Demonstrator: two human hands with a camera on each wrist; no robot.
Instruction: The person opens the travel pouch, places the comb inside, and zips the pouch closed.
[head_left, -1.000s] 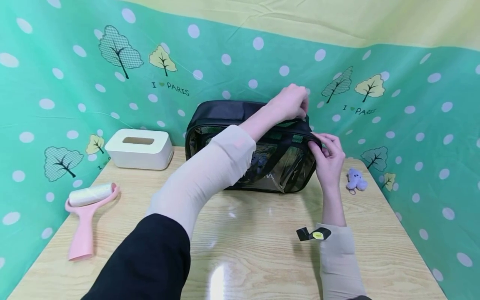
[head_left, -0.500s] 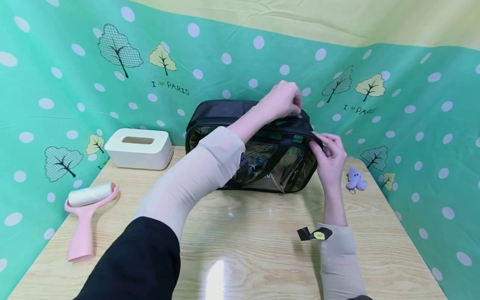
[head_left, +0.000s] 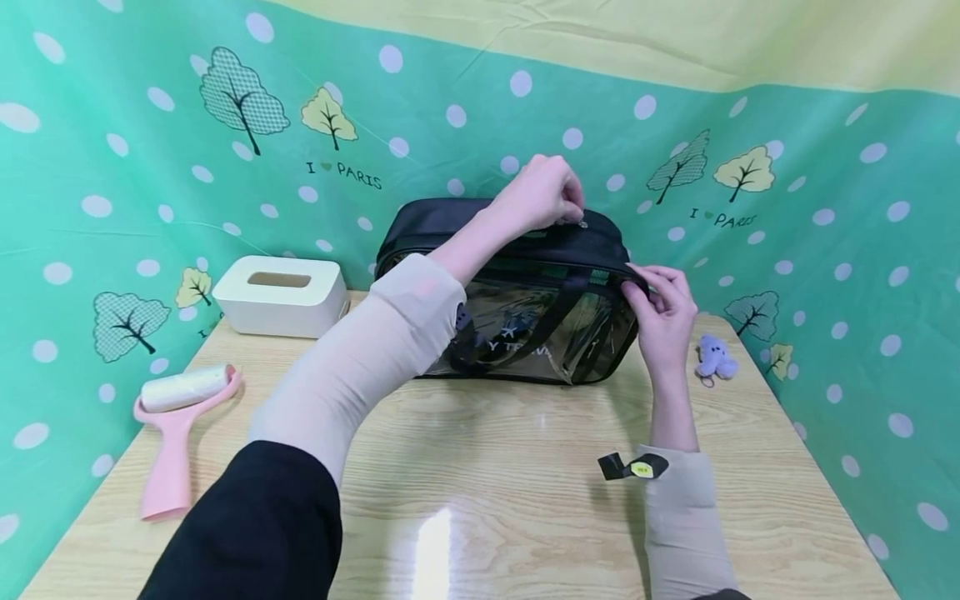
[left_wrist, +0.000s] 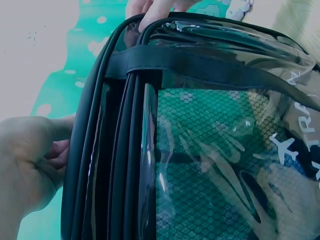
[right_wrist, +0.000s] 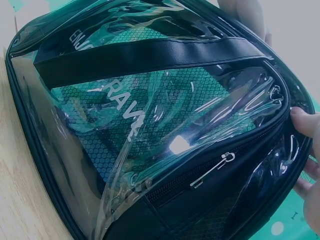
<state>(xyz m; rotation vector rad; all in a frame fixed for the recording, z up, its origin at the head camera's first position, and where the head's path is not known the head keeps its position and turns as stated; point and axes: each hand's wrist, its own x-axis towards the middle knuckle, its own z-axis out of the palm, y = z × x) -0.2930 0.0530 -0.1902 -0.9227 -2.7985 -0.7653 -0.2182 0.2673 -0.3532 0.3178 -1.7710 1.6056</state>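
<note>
A black toiletry bag (head_left: pixel 592 333) with clear panels, a strap and white lettering stands upright at the back of the table. My left hand (head_left: pixel 536 196) reaches across to its top and pinches the zipper pull there; the fingertips hide most of it. A small bit of metal shows at those fingertips. At the bag's upper right corner my right hand (head_left: pixel 663 312) grips the edge, thumb in front and fingers behind. In the right wrist view, the right thumb (right_wrist: pixel 302 121) presses the black piping, and a front-pocket zipper pull (right_wrist: pixel 212 170) hangs loose.
A white tissue box (head_left: pixel 281 304) is left of the bag. Nearer on the left lies a pink lint roller (head_left: pixel 171 454). A small purple plush keychain (head_left: pixel 715 358) lies to the right. A green polka-dot curtain (head_left: pixel 450 108) hangs close behind the bag.
My left hand has slid leftward along the bag's top, and more of the black top right of it lies together. The right hand stays at the corner.
</note>
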